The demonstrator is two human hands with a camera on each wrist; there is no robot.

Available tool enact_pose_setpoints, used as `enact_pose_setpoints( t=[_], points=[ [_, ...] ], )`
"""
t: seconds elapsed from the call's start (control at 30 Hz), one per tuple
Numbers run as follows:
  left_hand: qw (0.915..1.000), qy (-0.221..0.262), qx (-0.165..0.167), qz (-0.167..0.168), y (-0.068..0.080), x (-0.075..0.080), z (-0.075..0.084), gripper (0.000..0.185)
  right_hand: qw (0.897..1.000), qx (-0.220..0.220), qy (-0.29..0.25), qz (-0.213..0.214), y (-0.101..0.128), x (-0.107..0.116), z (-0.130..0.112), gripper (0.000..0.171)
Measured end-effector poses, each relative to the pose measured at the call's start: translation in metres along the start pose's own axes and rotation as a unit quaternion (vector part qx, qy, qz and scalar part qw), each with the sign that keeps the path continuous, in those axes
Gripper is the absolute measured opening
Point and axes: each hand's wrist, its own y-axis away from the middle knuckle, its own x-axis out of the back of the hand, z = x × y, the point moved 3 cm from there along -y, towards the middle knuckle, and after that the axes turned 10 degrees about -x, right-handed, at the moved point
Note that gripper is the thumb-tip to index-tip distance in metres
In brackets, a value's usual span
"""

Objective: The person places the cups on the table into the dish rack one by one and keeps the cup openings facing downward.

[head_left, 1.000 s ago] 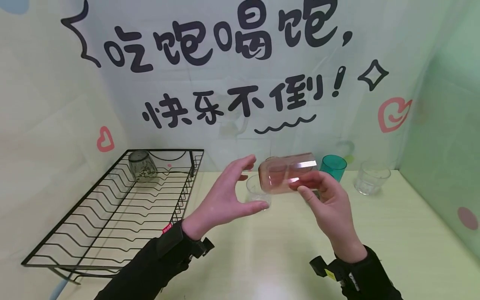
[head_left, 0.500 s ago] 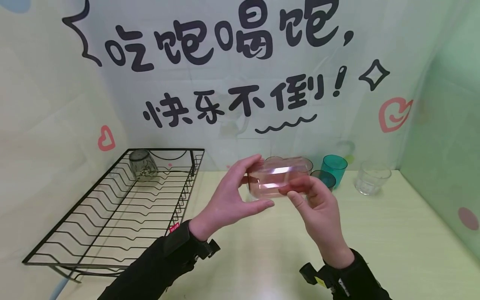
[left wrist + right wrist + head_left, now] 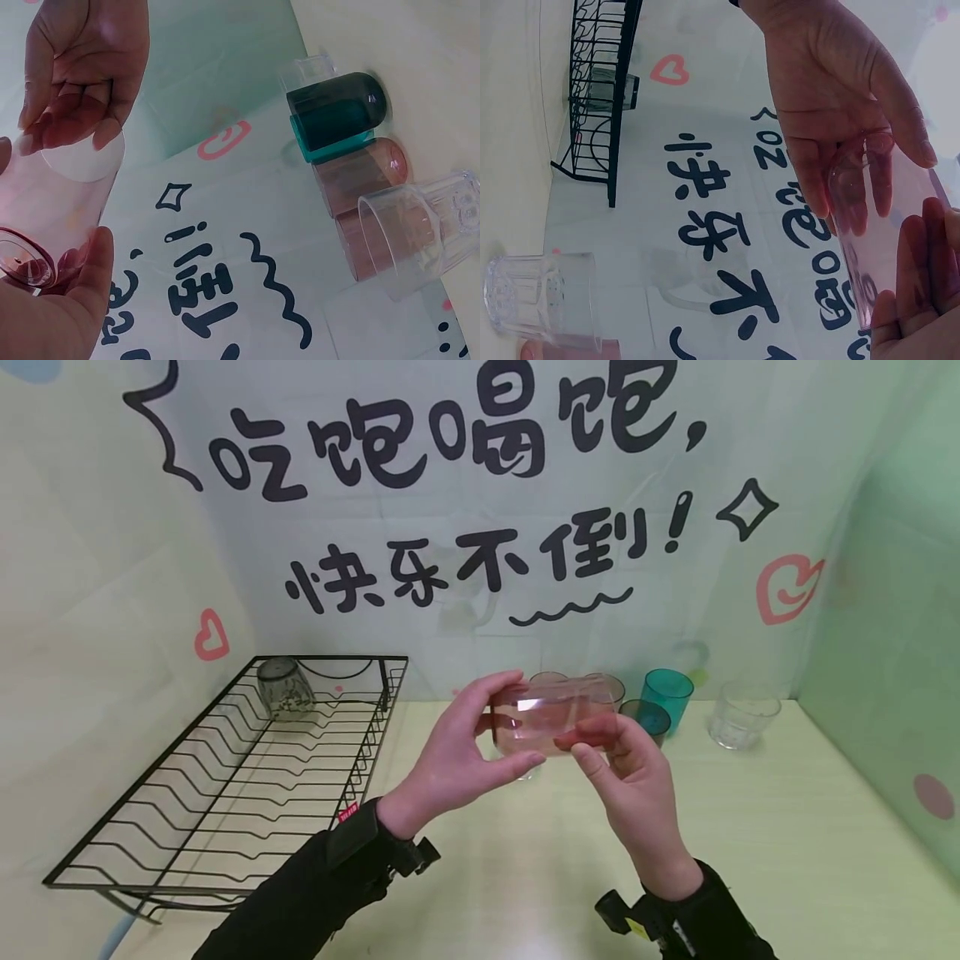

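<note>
The head view looks forward and down from above, a little back from the pink glass [image 3: 553, 725] held between the left hand [image 3: 456, 757] and right hand [image 3: 628, 773]; the left wrist view sits close beside the grip, rolled sideways, facing the right hand [image 3: 84, 69] across the glass [image 3: 56, 202]. The right wrist view sits as close on the other side, also rolled, facing the left hand [image 3: 838, 97]; all three share the glass [image 3: 885, 225] and the lettered wall behind it.

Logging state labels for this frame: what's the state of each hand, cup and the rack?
Left hand: grips the pink cup's base end.
Right hand: grips its other end.
Pink translucent plastic cup: on its side, off the table.
Grey glass: inverted on the rack.
Black wire dish rack: on table, holds one glass.
Teal cup: upright.
Clear faceted glass: upright.
</note>
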Motion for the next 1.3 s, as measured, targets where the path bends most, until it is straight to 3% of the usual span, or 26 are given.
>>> enact_pose_setpoints(
  t=[0.3, 0.7, 1.3],
  points=[
    [0.9999, -0.004, -0.007, 0.006, 0.002, 0.008, 0.003, 0.078, 1.000, 0.026, -0.011, -0.007, -0.001, 0.003, 0.000, 0.024],
    [0.9984, -0.040, 0.016, 0.037, 0.006, 0.031, 0.007, 0.077, 0.999, 0.031, -0.023, -0.003, -0.001, 0.019, 0.006, 0.030],
    [0.9945, -0.075, 0.058, 0.046, 0.020, 0.058, 0.001, 0.078, 0.997, -0.023, 0.066, 0.026, 0.004, 0.060, 0.028, 0.030]
  ],
)
